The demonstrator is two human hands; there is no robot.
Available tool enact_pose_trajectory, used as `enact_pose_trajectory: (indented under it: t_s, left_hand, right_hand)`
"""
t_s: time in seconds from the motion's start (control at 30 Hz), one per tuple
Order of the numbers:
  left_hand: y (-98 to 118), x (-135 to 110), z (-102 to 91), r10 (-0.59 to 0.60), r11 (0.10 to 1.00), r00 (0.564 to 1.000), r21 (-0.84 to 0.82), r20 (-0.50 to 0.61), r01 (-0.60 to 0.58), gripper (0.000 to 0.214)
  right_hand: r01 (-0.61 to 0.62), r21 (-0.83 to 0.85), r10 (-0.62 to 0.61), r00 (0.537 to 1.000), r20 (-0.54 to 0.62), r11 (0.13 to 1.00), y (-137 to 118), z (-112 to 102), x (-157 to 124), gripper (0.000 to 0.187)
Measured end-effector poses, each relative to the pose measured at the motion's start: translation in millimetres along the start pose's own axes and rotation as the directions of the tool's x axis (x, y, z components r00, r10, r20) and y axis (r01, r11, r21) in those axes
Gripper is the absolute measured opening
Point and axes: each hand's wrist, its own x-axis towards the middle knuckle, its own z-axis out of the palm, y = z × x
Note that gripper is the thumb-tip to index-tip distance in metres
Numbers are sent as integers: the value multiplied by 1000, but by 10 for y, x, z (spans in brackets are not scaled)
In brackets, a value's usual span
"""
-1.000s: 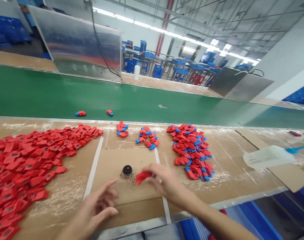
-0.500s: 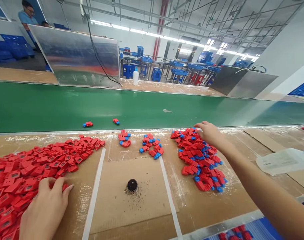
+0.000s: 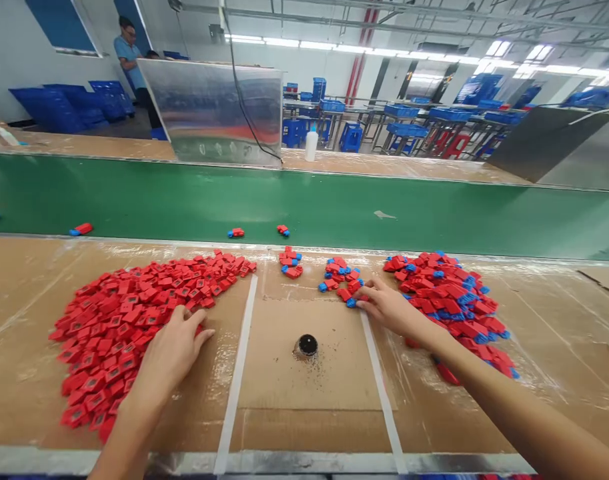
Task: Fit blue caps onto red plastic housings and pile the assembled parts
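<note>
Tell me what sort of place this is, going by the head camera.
Most likely a factory assembly floor: a long green conveyor belt runs past a cardboard-covered bench heaped with small red parts, and workbenches with blue crates stand behind.

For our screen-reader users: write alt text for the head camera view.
Two bare hands work over a cardboard-covered bench: the left hand rests at the edge of a large heap of red plastic parts, and the right hand touches a small pile of red-and-blue parts. A round black object sits between them, with a green conveyor belt beyond.
</note>
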Motion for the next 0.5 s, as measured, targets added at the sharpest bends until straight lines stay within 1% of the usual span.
enact_pose_trajectory:
  t_s: [0.1, 0.2, 0.23, 0.3, 0.37, 0.43, 0.5]
  left_hand:
    - [59, -19, -49, -3, 1000, 1000, -20, 2, 3, 17]
    - [105, -5, -107, -33, 999, 999, -20, 16, 34, 13]
    - [118, 4, -122, -49, 999, 999, -17, 12, 49, 14]
    - [150, 29, -134, -68, 997, 997, -23, -24, 68, 22]
    - [190, 67, -119, -63, 997, 995, -46, -82, 59, 26]
    - [236, 111, -84, -46, 997, 991, -69, -128, 37, 22]
    - [279, 145, -47, -30, 996, 989, -87, -146, 17, 17]
  right_hand:
    - [-8, 33, 9, 999, -42, 999, -35, 82, 16, 20]
    - [-4, 62, 7, 999, -49, 998, -46, 127, 44, 9]
    - [-8, 71, 12, 999, -50, 997, -40, 130, 56, 10]
    - [-29, 89, 34, 998, -49, 996, -22, 123, 78, 19]
    - [-53, 104, 57, 998, -39, 993, -11, 110, 86, 21]
    - [-61, 119, 64, 998, -20, 991, -22, 103, 67, 19]
    - [-51, 131, 51, 999, -3, 990, -57, 107, 15, 15]
